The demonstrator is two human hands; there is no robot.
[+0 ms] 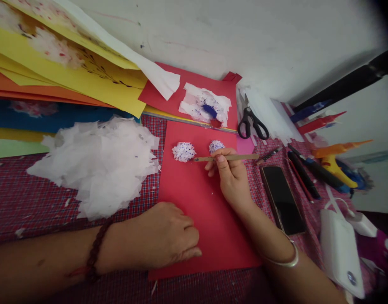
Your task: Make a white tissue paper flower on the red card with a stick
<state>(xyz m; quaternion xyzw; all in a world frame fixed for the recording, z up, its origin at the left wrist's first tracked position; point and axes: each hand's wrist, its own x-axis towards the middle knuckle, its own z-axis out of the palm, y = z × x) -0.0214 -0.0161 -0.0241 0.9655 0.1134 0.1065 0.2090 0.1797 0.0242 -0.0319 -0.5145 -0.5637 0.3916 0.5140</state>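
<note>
Flowers (184, 151): two on red sheet (200, 211); right hand (229, 171) grips stick (227, 158).

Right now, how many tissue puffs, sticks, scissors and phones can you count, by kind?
Speckled tissue puffs: 2
Wooden stick, held in the right hand: 1
Scissors: 1
Phone: 1
Total: 5

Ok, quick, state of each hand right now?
Left hand: fingers curled shut, resting on the red paper sheet, nothing seen held.
Right hand: closed on a thin wooden stick, tip beside a white-and-blue tissue puff.
</note>
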